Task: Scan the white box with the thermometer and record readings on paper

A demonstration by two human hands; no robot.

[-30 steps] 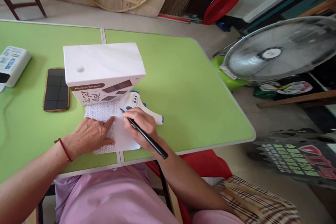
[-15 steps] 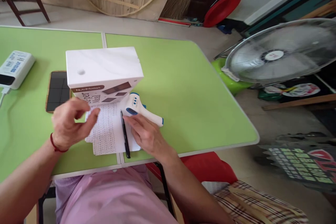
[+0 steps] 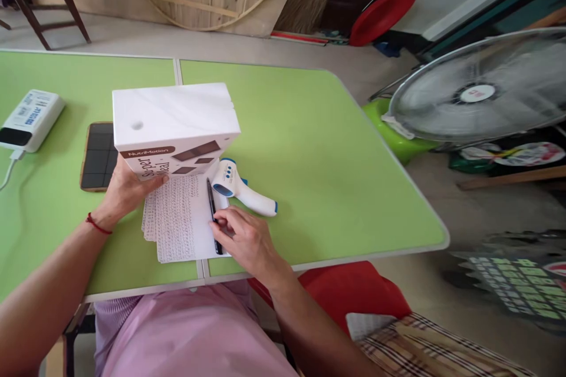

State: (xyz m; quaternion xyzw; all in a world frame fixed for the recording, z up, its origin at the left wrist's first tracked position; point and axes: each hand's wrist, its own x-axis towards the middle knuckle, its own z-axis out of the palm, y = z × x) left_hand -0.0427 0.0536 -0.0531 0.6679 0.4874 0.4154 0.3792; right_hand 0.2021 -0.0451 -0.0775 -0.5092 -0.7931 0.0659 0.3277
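Observation:
A white NutriMotion box (image 3: 177, 115) stands on the table, and my left hand (image 3: 126, 188) grips its lower left corner, the thumb on the printed front and the fingers hidden behind the side. Handwritten paper sheets (image 3: 174, 227) lie in front of the box, partly fanned. Over their right edge rests a black pen (image 3: 211, 197), pinched near its middle by my right hand (image 3: 247, 238). A white and blue infrared thermometer (image 3: 252, 199) lies just beyond my right hand, its head beside the box.
Left of the box lies a dark phone (image 3: 96, 159) in a brown case. A white power bank (image 3: 33, 118) with a cable sits farther left on the green table (image 3: 309, 159). Beyond the table's right edge stand a large fan (image 3: 475, 93) and a red stool (image 3: 354, 291).
My left hand has moved from above the papers onto the box corner. My right hand has come down and closed on the pen, which has shifted slightly. The view has turned a little.

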